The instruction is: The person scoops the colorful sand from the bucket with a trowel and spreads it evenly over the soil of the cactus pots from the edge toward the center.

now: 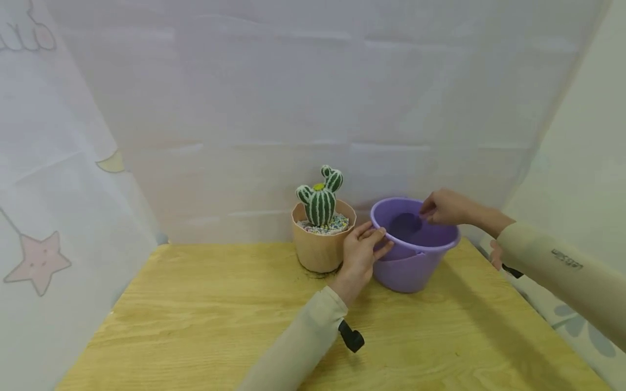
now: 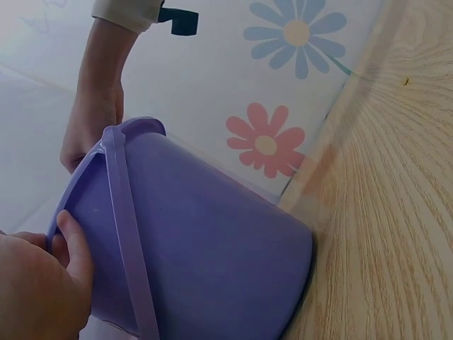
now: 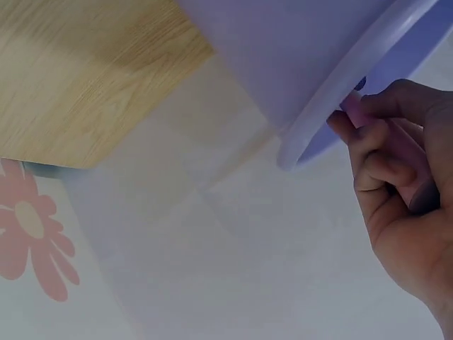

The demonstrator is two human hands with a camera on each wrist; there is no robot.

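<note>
A purple bucket [image 1: 406,271] stands upright on the table, its bail hanging down its near side. My left hand [image 1: 359,252] grips the bucket's left rim, with the thumb [image 2: 74,244] against the outer wall in the left wrist view. Over the bucket's mouth at the right is my right hand [image 1: 445,207], fingers curled round a pink handle [image 3: 407,152] in the right wrist view. The handle's far end goes into the bucket, and I cannot tell what tool it belongs to. Something dark [image 1: 406,225] shows inside the bucket.
Left of the bucket, close to my left hand, a green-and-white cactus [image 1: 320,206] rises from a tan pot [image 1: 318,252] topped with colourful pebbles. Dark crumbs lie at the pot's base. The wooden table [image 1: 205,304] meets a pale cloth backdrop [image 1: 235,108] behind.
</note>
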